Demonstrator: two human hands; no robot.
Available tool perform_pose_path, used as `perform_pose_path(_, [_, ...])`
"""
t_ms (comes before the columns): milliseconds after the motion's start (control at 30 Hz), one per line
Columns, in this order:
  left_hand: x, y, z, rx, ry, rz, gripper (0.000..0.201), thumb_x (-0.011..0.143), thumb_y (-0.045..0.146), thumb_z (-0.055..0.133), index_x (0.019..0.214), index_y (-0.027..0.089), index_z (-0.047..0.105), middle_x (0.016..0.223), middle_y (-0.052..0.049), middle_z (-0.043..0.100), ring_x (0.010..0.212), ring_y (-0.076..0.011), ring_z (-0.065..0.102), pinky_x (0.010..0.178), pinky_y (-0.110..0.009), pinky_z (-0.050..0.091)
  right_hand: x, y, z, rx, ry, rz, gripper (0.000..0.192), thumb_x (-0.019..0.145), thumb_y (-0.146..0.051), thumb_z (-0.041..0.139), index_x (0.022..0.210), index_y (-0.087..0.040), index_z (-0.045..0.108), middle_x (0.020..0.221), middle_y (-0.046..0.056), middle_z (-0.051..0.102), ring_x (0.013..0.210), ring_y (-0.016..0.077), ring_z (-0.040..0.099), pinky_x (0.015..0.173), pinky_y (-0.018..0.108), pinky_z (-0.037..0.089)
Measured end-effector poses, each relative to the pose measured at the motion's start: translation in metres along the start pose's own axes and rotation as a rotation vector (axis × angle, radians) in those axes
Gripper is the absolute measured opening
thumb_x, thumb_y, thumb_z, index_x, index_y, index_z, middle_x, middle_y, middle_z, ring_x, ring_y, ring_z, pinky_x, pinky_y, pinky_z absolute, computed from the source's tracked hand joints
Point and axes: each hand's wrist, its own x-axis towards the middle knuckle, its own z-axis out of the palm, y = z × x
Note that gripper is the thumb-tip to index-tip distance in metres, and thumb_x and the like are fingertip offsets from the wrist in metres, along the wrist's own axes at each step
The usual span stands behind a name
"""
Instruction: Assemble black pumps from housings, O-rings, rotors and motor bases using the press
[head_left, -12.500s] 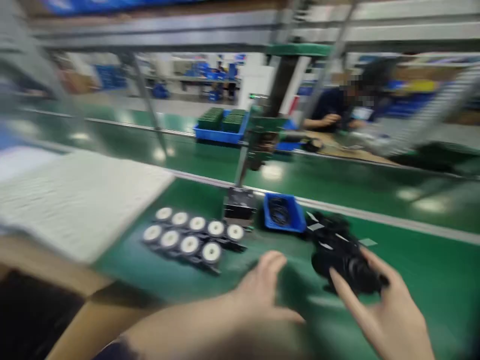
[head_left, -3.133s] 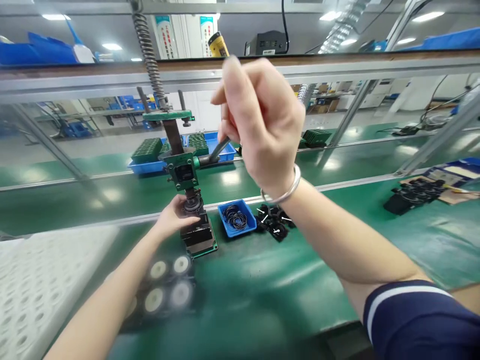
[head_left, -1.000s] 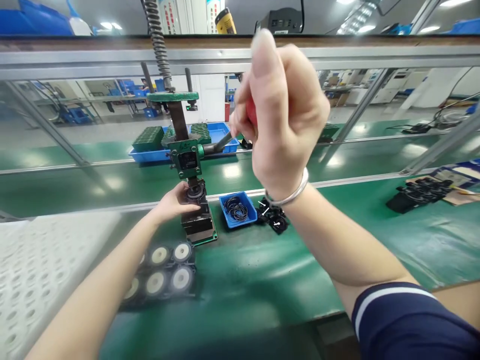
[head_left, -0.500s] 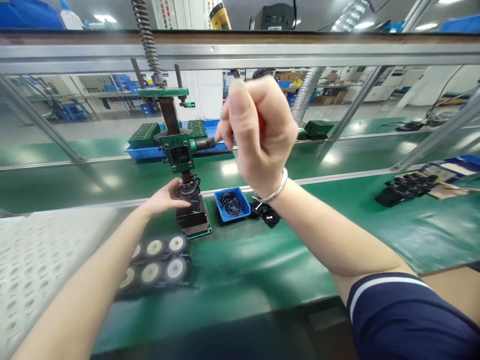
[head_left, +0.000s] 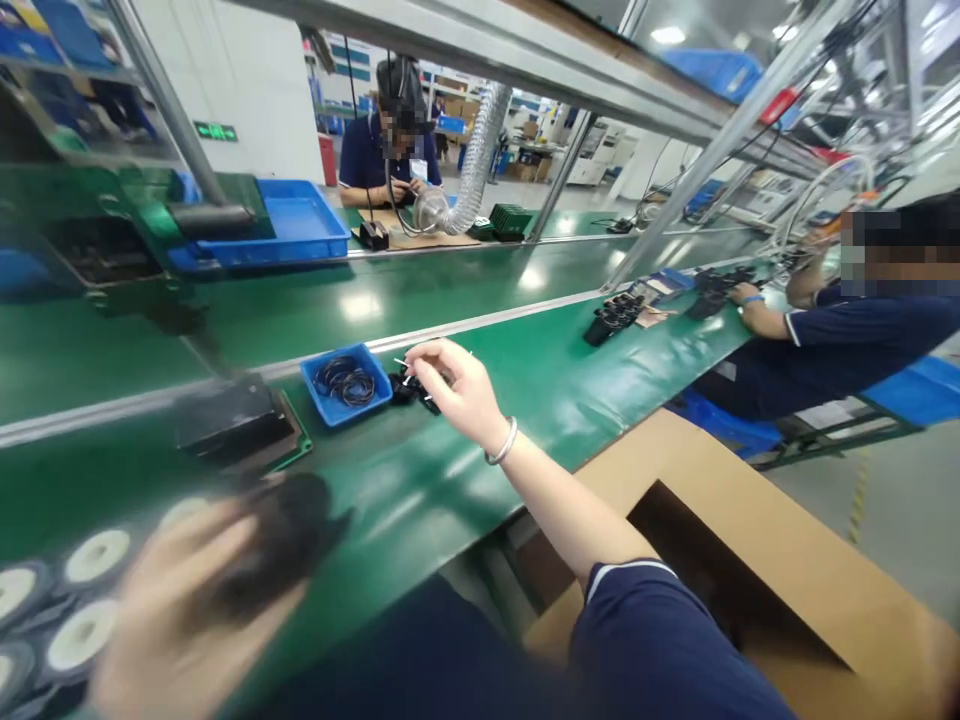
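My left hand (head_left: 172, 600), blurred by motion, grips a dark rounded part (head_left: 277, 545) at the lower left, low over the bench. Its exact kind is lost in the blur. My right hand (head_left: 457, 390) reaches over a small heap of black parts (head_left: 409, 387), its thumb and fingertips drawn together beside a thin white stick (head_left: 401, 362). What lies between those fingertips is hidden. Left of the heap, a blue tray (head_left: 319, 400) holds black rings (head_left: 349, 383). The green hand press (head_left: 112, 250), with its black handle (head_left: 214, 220), stands at the left above a dark block (head_left: 232, 425).
Black round parts with white centres (head_left: 97, 555) stand in rows at the lower left. A larger blue bin (head_left: 300, 225) sits behind the rail. Co-workers sit across (head_left: 360, 160) and at the right (head_left: 885, 310). A cardboard box (head_left: 645, 460) is below the bench edge.
My right hand has left the press handle and come down to the black parts. My left hand has moved from the press base toward me with a dark part. The view has turned right.
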Motion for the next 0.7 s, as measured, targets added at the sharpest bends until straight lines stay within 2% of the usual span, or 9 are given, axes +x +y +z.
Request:
perform_pose_path(67, [0.003, 0.009, 0.044, -0.105, 0.001, -0.076, 0.068, 0.068, 0.028, 0.078, 0.128, 0.052, 0.055, 0.117, 0.000, 0.066, 0.105, -0.0323, 0.066, 0.085, -0.055, 0.058, -0.025, 0.004, 0.007, 0.040, -0.099, 0.097, 0.023, 0.096, -0.039, 0.055, 0.107, -0.021, 0.063, 0.104, 0.007, 0.068, 0.096, 0.0178, 0.068, 0.091, 0.035, 0.057])
perform_pose_path(133, [0.004, 0.009, 0.082, -0.205, -0.149, -0.063, 0.056, 0.077, 0.028, 0.076, 0.128, 0.040, 0.055, 0.116, -0.004, 0.065, 0.109, -0.0283, 0.065, 0.093, -0.049, 0.057, -0.048, 0.005, 0.012, 0.079, -0.218, 0.163, 0.029, 0.095, -0.039, 0.056, 0.119, -0.022, 0.059, 0.116, 0.009, 0.066, 0.107, 0.0199, 0.066, 0.098, 0.039, 0.055])
perform_pose_path(167, [0.004, 0.006, 0.096, -0.245, -0.193, -0.069, 0.054, 0.080, 0.029, 0.075, 0.128, 0.037, 0.054, 0.118, -0.006, 0.064, 0.112, -0.0275, 0.063, 0.095, -0.048, 0.055, -0.058, 0.006, 0.013, 0.090, -0.282, 0.179, 0.034, 0.095, -0.039, 0.058, 0.125, -0.023, 0.056, 0.123, 0.010, 0.064, 0.114, 0.0212, 0.063, 0.102, 0.041, 0.053])
perform_pose_path(233, [0.002, -0.003, 0.112, -0.301, -0.226, -0.108, 0.054, 0.081, 0.029, 0.074, 0.130, 0.033, 0.050, 0.125, -0.009, 0.059, 0.120, -0.0275, 0.058, 0.101, -0.048, 0.052, -0.075, 0.009, 0.016, 0.087, -0.407, 0.191, 0.046, 0.093, -0.039, 0.061, 0.136, -0.026, 0.049, 0.137, 0.010, 0.056, 0.127, 0.0234, 0.056, 0.110, 0.044, 0.048])
perform_pose_path(300, [-0.001, -0.009, 0.115, -0.344, -0.224, -0.139, 0.054, 0.082, 0.029, 0.074, 0.130, 0.032, 0.049, 0.129, -0.011, 0.054, 0.125, -0.0277, 0.054, 0.105, -0.048, 0.048, -0.088, 0.013, 0.020, 0.067, -0.482, 0.200, 0.057, 0.091, -0.039, 0.064, 0.143, -0.029, 0.043, 0.147, 0.010, 0.048, 0.137, 0.0249, 0.047, 0.116, 0.046, 0.043])
perform_pose_path(367, [-0.003, -0.010, 0.112, -0.384, -0.226, -0.152, 0.052, 0.082, 0.030, 0.074, 0.128, 0.032, 0.050, 0.129, -0.011, 0.054, 0.126, -0.0272, 0.053, 0.107, -0.048, 0.047, -0.097, 0.018, 0.026, 0.076, -0.483, 0.232, 0.060, 0.091, -0.039, 0.065, 0.146, -0.030, 0.041, 0.151, 0.009, 0.044, 0.142, 0.0251, 0.042, 0.119, 0.046, 0.039])
perform_pose_path(500, [-0.003, -0.008, 0.110, -0.435, -0.209, -0.154, 0.051, 0.083, 0.029, 0.074, 0.128, 0.031, 0.051, 0.126, -0.010, 0.056, 0.122, -0.0259, 0.056, 0.105, -0.046, 0.049, -0.106, 0.024, 0.039, 0.197, -0.427, 0.343, 0.060, 0.092, -0.037, 0.064, 0.146, -0.031, 0.038, 0.153, 0.008, 0.042, 0.141, 0.0242, 0.044, 0.120, 0.045, 0.039])
perform_pose_path(700, [-0.006, -0.006, 0.117, -0.456, -0.166, -0.183, 0.052, 0.083, 0.021, 0.072, 0.129, 0.026, 0.050, 0.125, -0.010, 0.057, 0.123, -0.0255, 0.055, 0.106, -0.047, 0.049, -0.115, 0.023, 0.050, 0.299, -0.349, 0.448, 0.066, 0.091, -0.033, 0.067, 0.149, -0.032, 0.035, 0.155, 0.006, 0.041, 0.141, 0.0253, 0.044, 0.120, 0.048, 0.038])
